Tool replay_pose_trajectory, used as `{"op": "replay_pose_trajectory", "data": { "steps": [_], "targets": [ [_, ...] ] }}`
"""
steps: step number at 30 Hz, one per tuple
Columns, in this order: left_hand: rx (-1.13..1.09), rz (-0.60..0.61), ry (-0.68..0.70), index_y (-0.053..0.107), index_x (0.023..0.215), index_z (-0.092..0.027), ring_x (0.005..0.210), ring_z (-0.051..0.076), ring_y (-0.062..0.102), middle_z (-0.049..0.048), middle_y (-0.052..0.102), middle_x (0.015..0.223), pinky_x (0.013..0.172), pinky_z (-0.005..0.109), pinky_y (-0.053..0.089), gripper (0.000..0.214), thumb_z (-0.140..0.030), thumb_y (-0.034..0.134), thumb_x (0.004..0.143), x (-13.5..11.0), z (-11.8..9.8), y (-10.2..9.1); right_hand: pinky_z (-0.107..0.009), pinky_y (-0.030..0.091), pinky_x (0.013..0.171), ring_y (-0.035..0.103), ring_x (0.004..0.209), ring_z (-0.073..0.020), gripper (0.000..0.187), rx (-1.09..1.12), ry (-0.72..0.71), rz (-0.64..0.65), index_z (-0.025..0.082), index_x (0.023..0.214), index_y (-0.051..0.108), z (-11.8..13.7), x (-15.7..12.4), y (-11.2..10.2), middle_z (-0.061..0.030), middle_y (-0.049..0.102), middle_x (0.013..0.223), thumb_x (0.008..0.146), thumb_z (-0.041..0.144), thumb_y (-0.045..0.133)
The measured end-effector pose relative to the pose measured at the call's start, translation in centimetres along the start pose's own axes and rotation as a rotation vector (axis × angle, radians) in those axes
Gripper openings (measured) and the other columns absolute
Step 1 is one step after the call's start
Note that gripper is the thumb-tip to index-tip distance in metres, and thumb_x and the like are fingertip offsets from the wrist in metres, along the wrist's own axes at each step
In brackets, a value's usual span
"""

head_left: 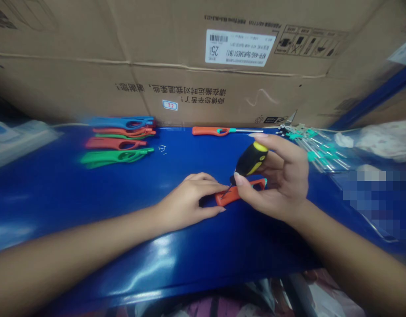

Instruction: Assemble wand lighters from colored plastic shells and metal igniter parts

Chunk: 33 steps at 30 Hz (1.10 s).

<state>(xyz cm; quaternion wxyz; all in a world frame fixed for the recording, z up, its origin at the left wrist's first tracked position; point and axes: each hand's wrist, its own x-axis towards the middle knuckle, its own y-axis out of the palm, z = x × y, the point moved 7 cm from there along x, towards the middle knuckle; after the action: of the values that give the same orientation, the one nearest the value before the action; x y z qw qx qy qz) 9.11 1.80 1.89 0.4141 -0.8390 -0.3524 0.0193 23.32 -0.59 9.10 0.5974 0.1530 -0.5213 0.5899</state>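
Note:
An orange long-nosed lighter (234,195) with a teal trigger part lies on the blue tabletop in front of me. My left hand (190,199) pinches its rounded left end between thumb and forefinger. A black and yellow screwdriver (247,164) is gripped by my right hand (284,176). Its shaft slants down and left, and the tip meets the lighter body near that held end. Whether a screw sits under the tip is too small to tell. My right hand covers the lighter's far right part.
Blue, red, orange and green lighter shells (117,143) lie at the back left, beside small pale pins (162,149). Another orange lighter (206,131) with a metal tube rests along the cardboard box (176,70). Metal tubes with teal parts (322,147) are heaped at right.

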Motion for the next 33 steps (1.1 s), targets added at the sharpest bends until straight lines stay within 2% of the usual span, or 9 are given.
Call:
{"op": "replay_pose_trajectory", "data": {
  "steps": [4, 8, 15, 19, 23, 25, 27, 29, 33],
  "targets": [
    [0.004, 0.001, 0.0, 0.072, 0.117, -0.025, 0.112, 0.025, 0.062, 0.0062, 0.073, 0.119, 0.101, 0.045, 0.047, 0.031, -0.031, 0.074, 0.086, 0.0, -0.1, 0.0, -0.032, 0.068, 0.06, 0.069, 0.082, -0.0163, 0.075, 0.029, -0.011, 0.017, 0.039, 0.146, 0.038, 0.0, -0.1, 0.3, -0.0065, 0.048, 0.145, 0.083, 0.016, 0.071],
    [0.004, -0.002, 0.005, 0.072, 0.116, -0.025, 0.112, 0.025, 0.062, 0.0066, 0.073, 0.117, 0.1, 0.045, 0.047, 0.03, -0.032, 0.074, 0.087, 0.0, -0.1, -0.1, -0.037, 0.068, 0.065, 0.069, 0.088, -0.0199, 0.074, 0.03, 0.015, 0.037, 0.039, 0.145, 0.037, 0.0, -0.1, 0.3, -0.007, 0.049, 0.144, 0.083, 0.018, 0.071],
    [0.008, -0.002, 0.013, 0.07, 0.12, -0.025, 0.112, 0.025, 0.062, 0.0062, 0.073, 0.116, 0.101, 0.045, 0.046, 0.034, -0.033, 0.074, 0.087, -0.1, 0.1, 0.0, -0.041, 0.067, 0.078, 0.069, 0.103, -0.0244, 0.069, 0.096, 0.111, 0.177, 0.034, 0.146, 0.034, 0.0, 0.5, 0.7, -0.0085, 0.055, 0.137, 0.087, 0.018, 0.066],
    [0.014, -0.018, 0.02, 0.07, 0.12, -0.023, 0.11, 0.025, 0.062, 0.0073, 0.073, 0.115, 0.1, 0.045, 0.047, 0.034, -0.033, 0.073, 0.087, -0.1, 0.1, -0.1, -0.038, 0.066, 0.069, 0.069, 0.095, -0.0225, 0.067, 0.038, 0.058, 0.114, 0.036, 0.143, 0.038, -0.2, 0.5, 0.4, -0.0073, 0.055, 0.136, 0.086, 0.021, 0.069],
    [0.017, -0.026, 0.016, 0.072, 0.115, -0.024, 0.109, 0.025, 0.063, 0.0063, 0.073, 0.112, 0.1, 0.045, 0.048, 0.029, -0.032, 0.073, 0.087, -0.2, 0.1, -0.2, -0.037, 0.063, 0.059, 0.067, 0.079, -0.021, 0.068, -0.043, -0.015, 0.07, 0.036, 0.138, 0.045, 0.0, 0.6, 0.0, -0.0058, 0.063, 0.12, 0.08, 0.025, 0.078],
    [0.009, -0.024, 0.019, 0.071, 0.118, -0.025, 0.111, 0.025, 0.062, 0.0059, 0.073, 0.114, 0.101, 0.045, 0.047, 0.032, -0.032, 0.074, 0.087, -0.2, 0.0, -0.2, -0.038, 0.063, 0.065, 0.068, 0.085, -0.0221, 0.062, -0.023, -0.011, 0.104, 0.035, 0.137, 0.046, 0.2, 0.7, 0.0, -0.0054, 0.064, 0.118, 0.083, 0.023, 0.074],
    [0.004, -0.022, 0.024, 0.069, 0.121, -0.024, 0.113, 0.025, 0.062, 0.006, 0.073, 0.117, 0.101, 0.044, 0.047, 0.035, -0.033, 0.074, 0.087, -0.2, 0.1, -0.1, -0.039, 0.064, 0.073, 0.068, 0.096, -0.0227, 0.054, 0.053, 0.056, 0.151, 0.033, 0.138, 0.045, 0.1, 0.9, 0.2, -0.0062, 0.063, 0.123, 0.089, 0.021, 0.065],
    [0.003, -0.027, 0.037, 0.069, 0.121, -0.022, 0.112, 0.024, 0.062, 0.0062, 0.073, 0.118, 0.1, 0.042, 0.047, 0.037, -0.033, 0.074, 0.087, -0.2, 0.1, -0.1, -0.038, 0.064, 0.075, 0.069, 0.097, -0.0217, 0.051, 0.092, 0.093, 0.154, 0.031, 0.138, 0.045, 0.0, 1.1, 0.1, -0.007, 0.061, 0.127, 0.092, 0.02, 0.062],
    [0.007, -0.057, 0.096, 0.067, 0.121, -0.02, 0.107, 0.023, 0.065, 0.006, 0.074, 0.113, 0.096, 0.039, 0.048, 0.036, -0.031, 0.074, 0.087, -0.2, -0.2, -0.1, -0.036, 0.064, 0.07, 0.069, 0.085, -0.0216, 0.054, -0.099, -0.086, 0.041, 0.034, 0.133, 0.053, 0.9, 1.4, -0.8, -0.0048, 0.067, 0.115, 0.084, 0.026, 0.076]
  ]
}}
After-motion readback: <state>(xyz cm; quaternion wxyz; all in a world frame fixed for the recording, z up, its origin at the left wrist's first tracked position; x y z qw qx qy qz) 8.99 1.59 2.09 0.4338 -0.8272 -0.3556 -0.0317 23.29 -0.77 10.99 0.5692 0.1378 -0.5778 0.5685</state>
